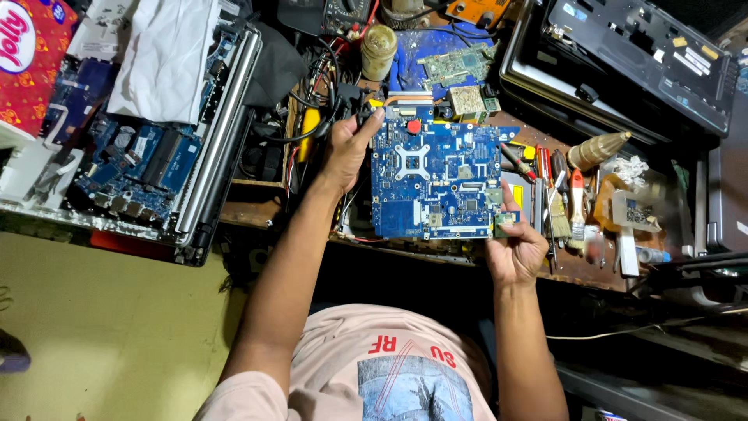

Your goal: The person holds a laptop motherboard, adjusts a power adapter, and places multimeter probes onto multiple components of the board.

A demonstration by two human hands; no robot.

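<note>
1. Holding a blue board over the bench, the person grips it at two opposite corners.
2. At the board's upper left corner, the left hand is closed on the edge, thumb on top; whether the fingers also catch the black cables beside that corner cannot be told.
3. At the board's lower right corner, the right hand pinches the edge, and a small green module sits between thumb and fingers there.
4. Done, as far as can be judged: the board is bare and out of any case, with its square socket uncovered near the middle.
5. Left, by my reading: the module is not visibly seated on the board, and no tool is in hand.
6. Right of the board lie screwdrivers and a brush, untouched.
7. Well left of the board sits an opened laptop, partly under white cloth.
8. Above the board, a green board lies on a blue mat.
9. Upper right of the board, a dark laptop shell lies open.
</note>
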